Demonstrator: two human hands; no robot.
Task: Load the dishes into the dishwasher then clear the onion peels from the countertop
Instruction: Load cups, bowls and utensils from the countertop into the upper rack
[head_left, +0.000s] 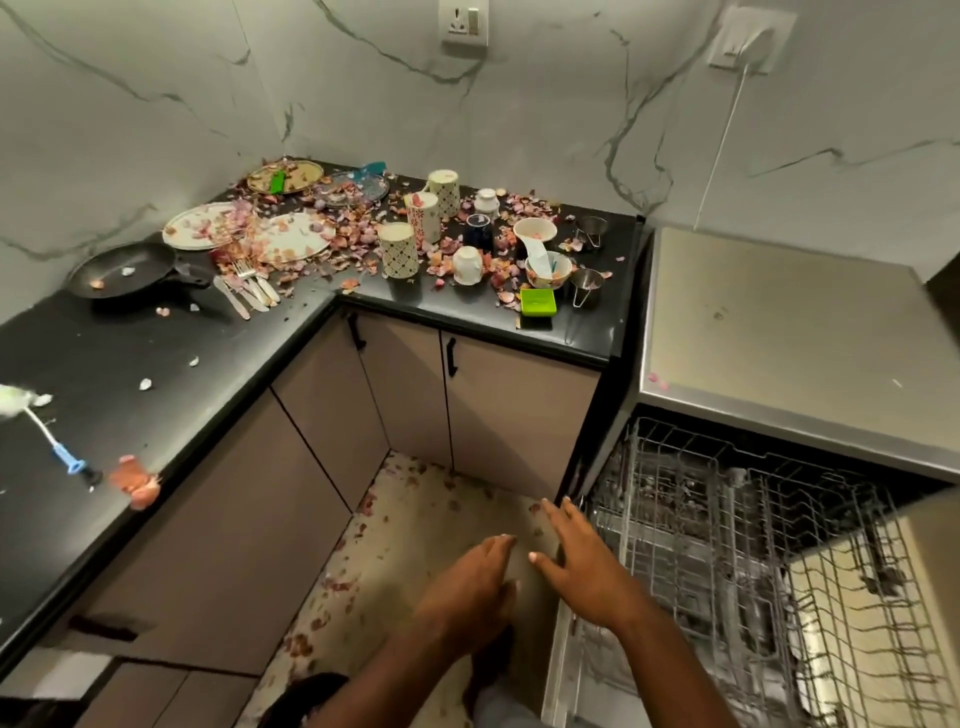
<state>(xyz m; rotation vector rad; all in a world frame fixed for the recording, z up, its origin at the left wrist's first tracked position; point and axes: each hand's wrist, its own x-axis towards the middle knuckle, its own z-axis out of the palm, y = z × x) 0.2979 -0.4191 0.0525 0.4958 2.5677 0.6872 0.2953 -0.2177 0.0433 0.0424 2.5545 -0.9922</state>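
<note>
The dishwasher (779, 545) stands open with its wire racks (727, 519) pulled out and apparently bare, probably so dishes can go straight in. Both hands hover just left of it, holding nothing: the right hand (582, 566) with fingers spread by the rack's corner, the left hand (472, 587) loosely relaxed beside it. Left of the dishwasher and further back, the countertop (156, 364) carries plates (291, 236), cups (399, 249), bowls (545, 270), a pan (124, 270) and cutlery (249, 288), all amid scattered onion peels (358, 234). Loading has seemingly not begun.

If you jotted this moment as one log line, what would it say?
stage: before loading | left hand: open, empty | right hand: open, by rack | dishes: on countertop
</note>
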